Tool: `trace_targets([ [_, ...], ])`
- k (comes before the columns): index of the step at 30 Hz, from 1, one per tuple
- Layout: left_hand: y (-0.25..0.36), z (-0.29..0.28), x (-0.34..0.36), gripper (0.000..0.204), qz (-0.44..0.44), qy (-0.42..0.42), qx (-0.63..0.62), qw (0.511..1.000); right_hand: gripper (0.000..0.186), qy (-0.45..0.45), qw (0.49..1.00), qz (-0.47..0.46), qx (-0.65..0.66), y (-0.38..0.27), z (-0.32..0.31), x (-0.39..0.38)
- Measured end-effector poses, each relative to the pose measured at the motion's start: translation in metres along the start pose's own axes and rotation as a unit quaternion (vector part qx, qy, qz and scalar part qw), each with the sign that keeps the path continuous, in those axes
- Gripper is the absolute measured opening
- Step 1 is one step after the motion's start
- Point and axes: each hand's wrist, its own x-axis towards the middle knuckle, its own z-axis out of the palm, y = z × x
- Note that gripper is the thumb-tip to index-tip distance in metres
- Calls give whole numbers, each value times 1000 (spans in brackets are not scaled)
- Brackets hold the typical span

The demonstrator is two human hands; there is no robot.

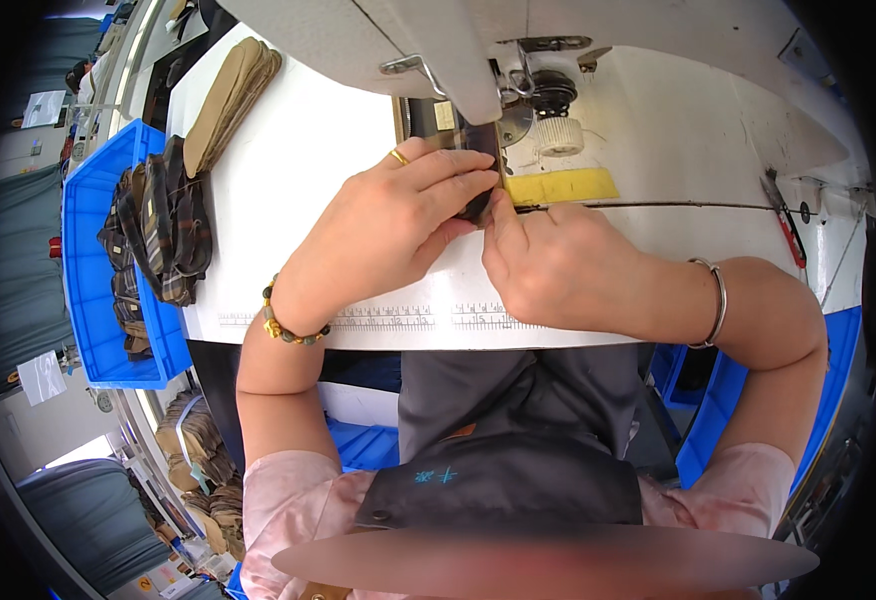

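A dark cloth piece (478,140) lies under the head of a white sewing machine (438,45), close to the needle area. My left hand (393,215), with a ring and a beaded bracelet, presses its fingers over the cloth, the thumb at the near edge. Beside it my right hand (558,255) is closed, thumb and fingertips pinching the cloth's right edge. The fingertips hide much of that edge. Just right of the cloth, a yellow strip (563,186) sits on the machine bed.
On the left, a blue bin (83,270) holds plaid cloth pieces (173,220). Stacked tan pieces (228,105) lie at the table's far left. Thread snips with a red handle (790,225) rest at the right. A printed ruler (388,317) runs along the near edge.
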Motion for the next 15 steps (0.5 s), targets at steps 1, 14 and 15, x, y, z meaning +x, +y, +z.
trace_targets([
  [1, -3, 0, 0, 43, 4, -1, -16, 1000, 32, 0, 1000, 0, 1, -1, -1, 0],
  [14, -7, 12, 5, 26, 67, 59, 68, 994, 28, 54, 998, 0, 42, -4, -2, 3],
  [15, -6, 14, 4, 25, 64, 59, 67, 994, 26, 55, 998, 2, 40, -5, -3, 3],
])
